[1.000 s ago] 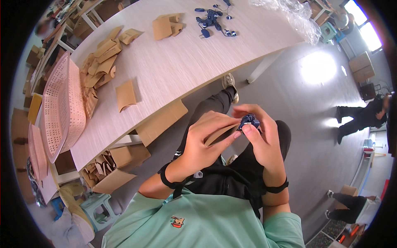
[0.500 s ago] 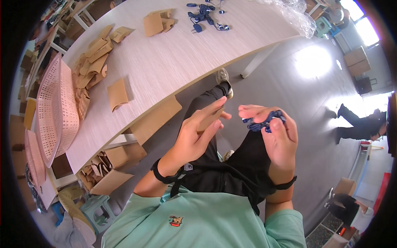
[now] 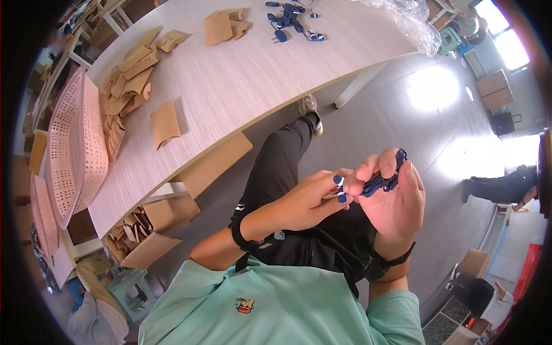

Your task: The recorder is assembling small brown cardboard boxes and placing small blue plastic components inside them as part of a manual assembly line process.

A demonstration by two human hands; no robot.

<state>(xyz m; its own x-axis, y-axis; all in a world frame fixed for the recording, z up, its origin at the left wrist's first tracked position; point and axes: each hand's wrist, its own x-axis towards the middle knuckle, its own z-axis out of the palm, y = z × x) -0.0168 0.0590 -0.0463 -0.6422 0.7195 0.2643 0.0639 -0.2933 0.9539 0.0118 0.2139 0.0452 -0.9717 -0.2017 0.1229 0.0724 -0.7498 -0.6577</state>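
Over my lap, my right hand (image 3: 402, 204) holds a coiled bundle of dark blue wired earphones (image 3: 376, 185) between thumb and fingers. Two blue-and-white earbuds (image 3: 341, 188) stick out of the bundle toward my left hand (image 3: 302, 201). That hand is closed, its fingertips right beside the earbuds. A brown cardboard pillow box is pinched in it, mostly hidden behind the fingers, with only a thin edge showing. On the table, a single pillow box (image 3: 165, 125) lies near the front edge.
The pale table (image 3: 230, 86) curves across the upper left. On it are a pile of pillow boxes (image 3: 135, 72), a smaller stack (image 3: 218, 29), more blue earphones (image 3: 290, 20) and clear plastic wrap (image 3: 411, 23). A pink basket (image 3: 80, 149) stands left, an open carton (image 3: 149, 230) below.
My left hand has moved right and down, meeting the earbuds, and its fingers have closed further. My right hand has turned, lifting the coil's far end; the earbuds now poke out leftward.
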